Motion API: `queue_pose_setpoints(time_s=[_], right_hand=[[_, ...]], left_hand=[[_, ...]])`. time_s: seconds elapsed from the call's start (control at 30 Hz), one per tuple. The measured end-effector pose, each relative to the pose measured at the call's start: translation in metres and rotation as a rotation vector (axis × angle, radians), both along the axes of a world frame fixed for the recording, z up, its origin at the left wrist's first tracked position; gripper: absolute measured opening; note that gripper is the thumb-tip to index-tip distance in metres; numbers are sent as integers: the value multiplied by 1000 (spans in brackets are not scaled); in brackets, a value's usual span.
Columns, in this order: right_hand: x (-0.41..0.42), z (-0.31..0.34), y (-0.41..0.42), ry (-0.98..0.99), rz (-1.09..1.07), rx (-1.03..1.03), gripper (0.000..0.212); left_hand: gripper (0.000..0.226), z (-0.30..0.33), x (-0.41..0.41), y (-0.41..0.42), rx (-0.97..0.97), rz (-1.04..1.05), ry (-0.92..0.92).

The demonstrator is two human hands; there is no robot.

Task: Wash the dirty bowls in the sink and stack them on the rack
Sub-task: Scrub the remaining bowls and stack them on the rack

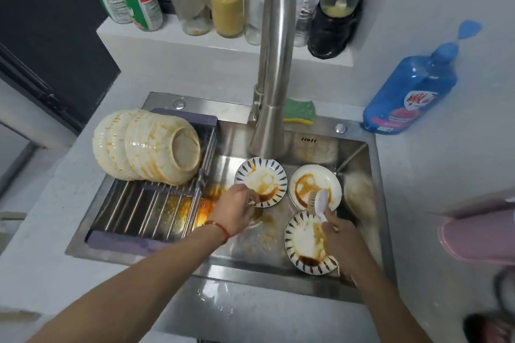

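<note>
A brushed steel sink [359, 164] is set into a pale, matt counter [41, 245]. Three shallow round dishes smeared with brown sauce lie in the basin: a blue-striped dish [262, 181] is gripped at its near rim by the left hand [237, 210], a plain white dish [315, 185] is touched by a white-handled brush [320, 202] clasped in the right hand [338, 234], and a second striped dish [306, 243] is partly covered by that hand. Ribbed cream bowls [147, 147], stained orange, are stacked on their sides on the slatted rack [147, 206] over the basin's left half. A curved tap [274, 64] is seen overhead.
</note>
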State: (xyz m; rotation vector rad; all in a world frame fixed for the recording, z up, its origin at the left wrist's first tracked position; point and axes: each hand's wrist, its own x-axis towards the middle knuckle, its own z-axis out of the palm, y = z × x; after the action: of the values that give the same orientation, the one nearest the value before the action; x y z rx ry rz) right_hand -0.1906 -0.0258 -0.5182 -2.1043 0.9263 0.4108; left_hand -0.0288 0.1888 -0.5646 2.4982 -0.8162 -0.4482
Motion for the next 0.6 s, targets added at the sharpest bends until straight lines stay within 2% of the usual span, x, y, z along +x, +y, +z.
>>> queue_pose_setpoints(time_s=[0.1,0.17,0.23,0.43,0.5,0.6], right_hand=[[-4,-2,-15,7,-37,4,47],[-10,-5,-24,23,-11,-23,49],[-16,-9,-32,40,-16,-18,50],[-33,-19,-48,52,-29,11,48],[-36,-18,-52,43,-30,5,48],[-34,-17,-56,35,-61,5,48]], left_hand=[[28,-39,-33,-52,230,-33,475],[33,-62,-47,-78,348,-45,602],[36,-74,-56,-101,347,72,722],[48,-105,-64,-138,187,414,729],[46,-108,-65,-140,185,422,754],[39,-100,-61,-139,220,320,724]])
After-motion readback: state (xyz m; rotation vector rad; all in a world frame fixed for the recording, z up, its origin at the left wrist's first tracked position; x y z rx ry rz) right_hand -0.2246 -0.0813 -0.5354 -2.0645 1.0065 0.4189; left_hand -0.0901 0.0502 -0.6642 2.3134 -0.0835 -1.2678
